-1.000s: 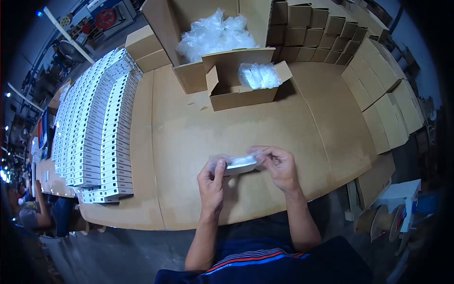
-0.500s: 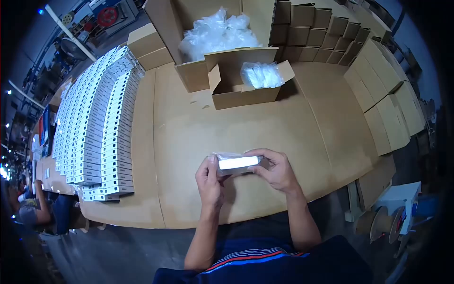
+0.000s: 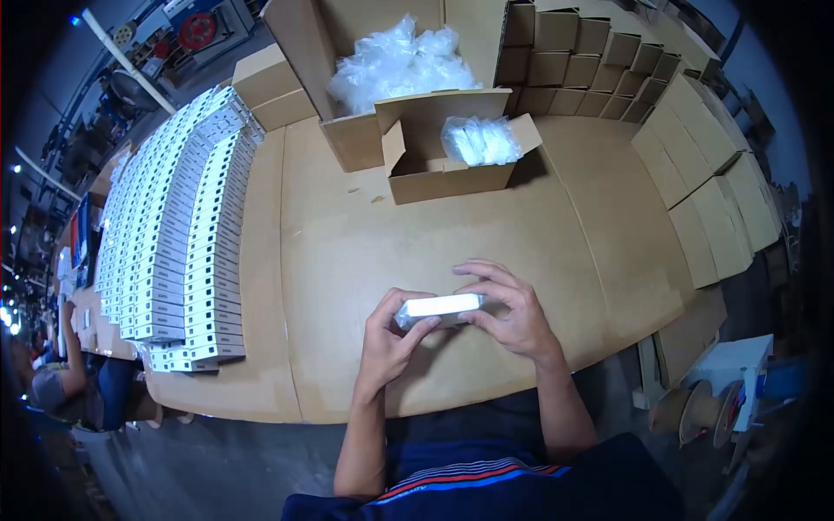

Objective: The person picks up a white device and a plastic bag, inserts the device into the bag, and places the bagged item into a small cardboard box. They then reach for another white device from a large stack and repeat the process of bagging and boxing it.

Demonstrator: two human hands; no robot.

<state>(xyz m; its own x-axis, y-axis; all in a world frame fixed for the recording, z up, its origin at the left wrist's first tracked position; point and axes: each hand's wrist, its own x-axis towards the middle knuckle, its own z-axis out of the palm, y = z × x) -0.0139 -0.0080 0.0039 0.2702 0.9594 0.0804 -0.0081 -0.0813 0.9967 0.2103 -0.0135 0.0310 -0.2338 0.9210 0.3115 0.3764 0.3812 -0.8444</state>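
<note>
A small white box (image 3: 440,305) in clear plastic wrap is held level above the cardboard-covered table, near its front edge. My left hand (image 3: 393,340) grips its left end, with the thumb on the near side. At the right end, my right hand (image 3: 511,314) pinches the wrap or box with the thumb, while its upper fingers are lifted and partly spread. Further back stands an open carton (image 3: 450,181) with a bundle of plastic-wrapped items (image 3: 482,141) at its right side.
Rows of stacked white boxes (image 3: 214,286) fill the table's left side. A large carton (image 3: 356,143) of clear plastic bags stands at the back. Brown cartons (image 3: 708,187) line the right side. A person (image 3: 65,382) is at the far left, beside another table.
My left thumb has moved down to the near side of the wrapped box. My right hand's upper fingers have lifted off it. The far-left person has shifted slightly.
</note>
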